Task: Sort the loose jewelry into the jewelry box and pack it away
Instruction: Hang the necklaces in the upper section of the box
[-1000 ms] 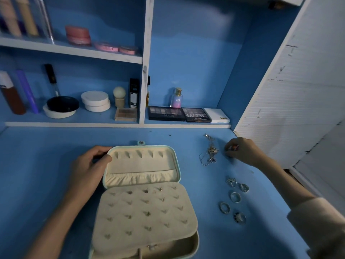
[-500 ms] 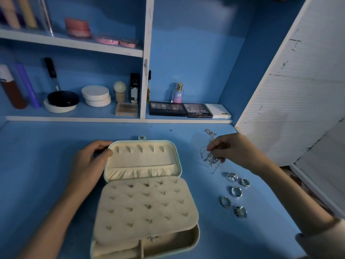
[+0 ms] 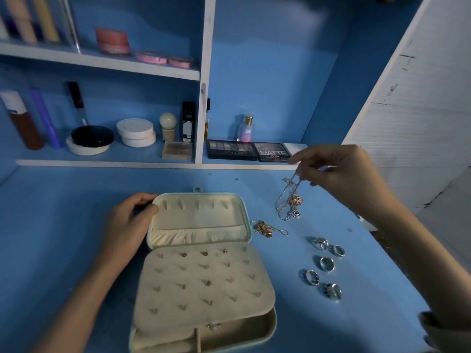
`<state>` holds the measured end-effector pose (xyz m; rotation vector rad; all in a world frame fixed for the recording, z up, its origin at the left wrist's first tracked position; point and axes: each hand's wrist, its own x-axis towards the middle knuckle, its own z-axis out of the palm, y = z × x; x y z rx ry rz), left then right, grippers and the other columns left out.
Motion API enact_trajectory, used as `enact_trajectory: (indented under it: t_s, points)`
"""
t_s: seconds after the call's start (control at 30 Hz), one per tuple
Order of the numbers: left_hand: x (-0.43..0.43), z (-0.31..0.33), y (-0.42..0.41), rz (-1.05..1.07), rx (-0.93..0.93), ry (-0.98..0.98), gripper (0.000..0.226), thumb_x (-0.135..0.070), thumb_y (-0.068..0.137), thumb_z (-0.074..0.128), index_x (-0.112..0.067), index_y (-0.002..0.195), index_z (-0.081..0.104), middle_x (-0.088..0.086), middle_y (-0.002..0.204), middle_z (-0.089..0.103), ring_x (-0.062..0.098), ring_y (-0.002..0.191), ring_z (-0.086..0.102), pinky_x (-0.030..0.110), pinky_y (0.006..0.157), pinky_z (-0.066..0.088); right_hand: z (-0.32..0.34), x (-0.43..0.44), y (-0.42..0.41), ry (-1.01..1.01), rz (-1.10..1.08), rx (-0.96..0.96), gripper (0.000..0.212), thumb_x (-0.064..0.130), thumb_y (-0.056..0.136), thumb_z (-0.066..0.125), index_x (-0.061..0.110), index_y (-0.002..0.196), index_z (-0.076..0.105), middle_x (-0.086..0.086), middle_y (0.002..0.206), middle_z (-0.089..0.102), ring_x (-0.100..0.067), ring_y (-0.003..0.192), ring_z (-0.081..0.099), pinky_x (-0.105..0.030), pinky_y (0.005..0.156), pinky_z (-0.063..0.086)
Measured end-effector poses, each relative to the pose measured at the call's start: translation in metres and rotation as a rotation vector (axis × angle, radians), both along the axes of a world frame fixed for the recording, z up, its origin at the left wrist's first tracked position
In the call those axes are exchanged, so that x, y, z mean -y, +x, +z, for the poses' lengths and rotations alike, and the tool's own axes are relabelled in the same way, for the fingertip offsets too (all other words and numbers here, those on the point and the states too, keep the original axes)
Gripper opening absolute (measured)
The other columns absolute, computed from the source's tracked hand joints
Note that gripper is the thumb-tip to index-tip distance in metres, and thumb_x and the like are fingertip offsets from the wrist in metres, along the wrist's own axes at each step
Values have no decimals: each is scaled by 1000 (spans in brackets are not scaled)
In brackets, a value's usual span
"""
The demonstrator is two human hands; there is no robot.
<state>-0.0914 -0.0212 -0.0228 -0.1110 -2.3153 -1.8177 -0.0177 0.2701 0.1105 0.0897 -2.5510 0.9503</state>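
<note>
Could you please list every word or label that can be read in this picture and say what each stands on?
"MATTE": lid of the right eyeshadow palette.
"SB": small perfume bottle behind the palettes.
"NUDES", seemingly upside down: left eyeshadow palette.
Too blurred to read: the print on the black box and the small line under "MATTE".

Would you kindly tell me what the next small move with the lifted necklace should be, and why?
Probably carry the silver necklace left, over the jewelry box lid and its gathered pocket. The right hand pinches the chain, which dangles beside the box, and the left hand grips the lid's edge, holding it open.
</note>
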Motion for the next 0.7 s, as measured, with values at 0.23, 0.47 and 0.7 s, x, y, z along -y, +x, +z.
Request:
enact_trajectory:
  t_s: [0.23, 0.47, 0.7]
  points:
    - [-2, 6, 4, -9, -21, 68, 29, 2, 86, 58, -26, 89, 66, -8, 95, 68, -5, 82, 60, 14, 71, 45, 26, 8, -7, -489, 176, 96, 25, -8, 84, 56, 12, 94, 67, -13, 70, 57, -21, 60, 59, -24, 63, 51]
    - [-3, 8, 5, -80, 80, 249, 30, -6, 87, 64, -28, 107, 66, -9, 107, 68, -1, 95, 62, 16, 79, 47, 20, 48, -30, -421, 340, 175, 26, -9, 83, 60, 12, 98, 66, -4, 72, 65, -16, 58, 54, -21, 61, 47]
    - [-2, 11, 0, -100, 155, 435, 36, 2, 78, 57, -20, 102, 71, 0, 106, 72, 16, 107, 64, 30, 93, 47, -5, 114, -64, -430, 499, 307, 24, -7, 83, 61, 14, 96, 64, -3, 74, 68, -13, 58, 55, -25, 60, 47]
